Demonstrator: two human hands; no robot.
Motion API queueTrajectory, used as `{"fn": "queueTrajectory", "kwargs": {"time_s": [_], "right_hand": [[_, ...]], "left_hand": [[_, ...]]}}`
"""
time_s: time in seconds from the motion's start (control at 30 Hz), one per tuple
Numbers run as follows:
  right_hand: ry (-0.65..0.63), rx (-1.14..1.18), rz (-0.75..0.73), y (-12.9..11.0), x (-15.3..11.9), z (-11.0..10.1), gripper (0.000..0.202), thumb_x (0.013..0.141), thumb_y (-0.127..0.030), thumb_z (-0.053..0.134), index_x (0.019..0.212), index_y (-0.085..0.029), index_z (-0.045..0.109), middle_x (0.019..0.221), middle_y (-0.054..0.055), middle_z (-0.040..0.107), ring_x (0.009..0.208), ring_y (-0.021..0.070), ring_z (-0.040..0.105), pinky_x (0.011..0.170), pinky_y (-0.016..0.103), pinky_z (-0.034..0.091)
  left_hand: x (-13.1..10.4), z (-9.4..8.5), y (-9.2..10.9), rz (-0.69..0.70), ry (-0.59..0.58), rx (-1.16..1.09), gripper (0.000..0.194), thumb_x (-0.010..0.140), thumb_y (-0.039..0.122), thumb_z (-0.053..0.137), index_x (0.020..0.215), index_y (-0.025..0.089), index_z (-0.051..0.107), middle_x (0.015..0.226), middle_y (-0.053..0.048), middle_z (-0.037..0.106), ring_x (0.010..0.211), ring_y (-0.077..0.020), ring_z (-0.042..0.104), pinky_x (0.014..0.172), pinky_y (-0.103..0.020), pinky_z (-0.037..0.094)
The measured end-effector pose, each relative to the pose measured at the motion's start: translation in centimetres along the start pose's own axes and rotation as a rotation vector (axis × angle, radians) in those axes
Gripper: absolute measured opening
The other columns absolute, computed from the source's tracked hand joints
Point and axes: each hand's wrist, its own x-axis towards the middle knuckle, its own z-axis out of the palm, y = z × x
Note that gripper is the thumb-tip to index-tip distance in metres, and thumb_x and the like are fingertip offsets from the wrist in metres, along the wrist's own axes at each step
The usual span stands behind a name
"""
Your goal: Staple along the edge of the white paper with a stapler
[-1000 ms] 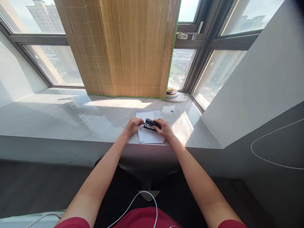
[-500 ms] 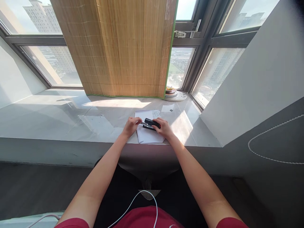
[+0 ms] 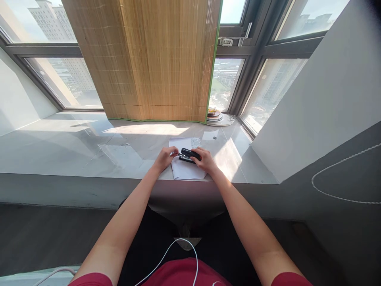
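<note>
My right hand is closed around the rear of a black stapler, whose top and base are spread apart, above the white papers. On the stapler's left side, my left hand pinches at a thin metal part between the two black halves. The exact grip of those fingertips is too small to make out. Part of the paper beneath carries dense dark print. Beyond my right hand, a small white paper lies with tiny dark grey pieces, perhaps staple strips, at its edge.
A pale tiled window ledge carries everything. A bamboo blind hangs down in front of the window. Stacked plates stand in the back right corner. A white cable loops over my lap, and a beaded cord hangs at right.
My left fingers have shifted very slightly at the metal part of the stapler. The right hand and the stapler stay in practically the same place.
</note>
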Motion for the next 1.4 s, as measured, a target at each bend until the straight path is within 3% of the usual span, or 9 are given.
{"fn": "queueTrajectory", "kwargs": {"time_s": [0.1, 0.27, 0.47, 0.63, 0.83, 1.0, 1.4], "right_hand": [[0.000, 0.001, 0.001, -0.1, 0.0, 0.0, 0.028, 0.093, -0.029, 0.068, 0.120, -0.026, 0.073, 0.103, 0.006, 0.070, 0.091, 0.0235, 0.066, 0.076, 0.033, 0.052], [-0.004, -0.009, 0.010, -0.3, 0.1, -0.2, 0.027, 0.093, -0.030, 0.068, 0.119, -0.026, 0.073, 0.103, 0.006, 0.070, 0.091, 0.0238, 0.066, 0.076, 0.033, 0.052], [-0.007, -0.020, 0.011, -0.4, 0.1, -0.2, 0.026, 0.093, -0.030, 0.068, 0.119, -0.026, 0.073, 0.101, 0.006, 0.069, 0.090, 0.0236, 0.065, 0.076, 0.033, 0.051], [-0.006, -0.017, 0.013, -0.4, 0.1, -0.2, 0.026, 0.093, -0.031, 0.068, 0.119, -0.027, 0.072, 0.103, 0.006, 0.070, 0.091, 0.0235, 0.066, 0.077, 0.033, 0.052], [0.008, -0.042, 0.022, -0.1, 0.1, -0.1, 0.027, 0.093, -0.029, 0.067, 0.120, -0.026, 0.072, 0.105, 0.007, 0.070, 0.093, 0.0247, 0.066, 0.078, 0.035, 0.053], [0.061, -0.078, 0.067, 0.3, 0.1, 0.1, 0.027, 0.094, -0.029, 0.066, 0.119, -0.026, 0.073, 0.105, 0.007, 0.071, 0.092, 0.0253, 0.066, 0.077, 0.036, 0.053], [0.070, -0.067, 0.053, 0.0, 0.0, -0.1, 0.024, 0.093, -0.029, 0.066, 0.115, -0.026, 0.073, 0.103, 0.007, 0.072, 0.093, 0.0259, 0.067, 0.077, 0.036, 0.053]], "left_hand": [[-0.1, -0.1, 0.3, 0.021, 0.045, 0.016, 0.012, 0.095, 0.013, 0.059, 0.092, 0.022, 0.067, 0.094, -0.003, 0.077, 0.090, -0.0206, 0.073, 0.094, -0.038, 0.055], [-0.3, -0.3, 0.7, 0.026, 0.114, -0.009, 0.014, 0.100, 0.017, 0.054, 0.091, 0.022, 0.064, 0.096, -0.006, 0.072, 0.095, -0.0208, 0.071, 0.084, -0.035, 0.056], [-0.1, -0.3, 0.7, 0.035, 0.095, 0.009, 0.017, 0.095, 0.009, 0.053, 0.091, 0.022, 0.062, 0.094, -0.004, 0.068, 0.088, -0.0191, 0.067, 0.083, -0.034, 0.055], [-0.1, -0.6, 1.2, 0.035, 0.087, 0.053, 0.016, 0.097, 0.011, 0.053, 0.093, 0.022, 0.064, 0.096, -0.005, 0.070, 0.093, -0.0214, 0.065, 0.088, -0.037, 0.053], [-1.1, -0.7, 1.2, 0.030, -0.049, 0.180, 0.023, 0.083, 0.005, 0.059, 0.085, 0.024, 0.072, 0.089, -0.002, 0.073, 0.079, -0.0205, 0.067, 0.084, -0.037, 0.051], [-1.1, -0.3, 0.6, 0.027, -0.160, 0.204, 0.031, 0.079, 0.005, 0.058, 0.088, 0.026, 0.079, 0.097, -0.005, 0.076, 0.096, -0.0244, 0.071, 0.086, -0.036, 0.053], [-0.7, -0.6, 1.2, 0.098, -0.142, 0.189, 0.014, 0.091, 0.011, 0.066, 0.093, 0.024, 0.072, 0.111, -0.007, 0.072, 0.104, -0.0265, 0.063, 0.095, -0.042, 0.050]]}}
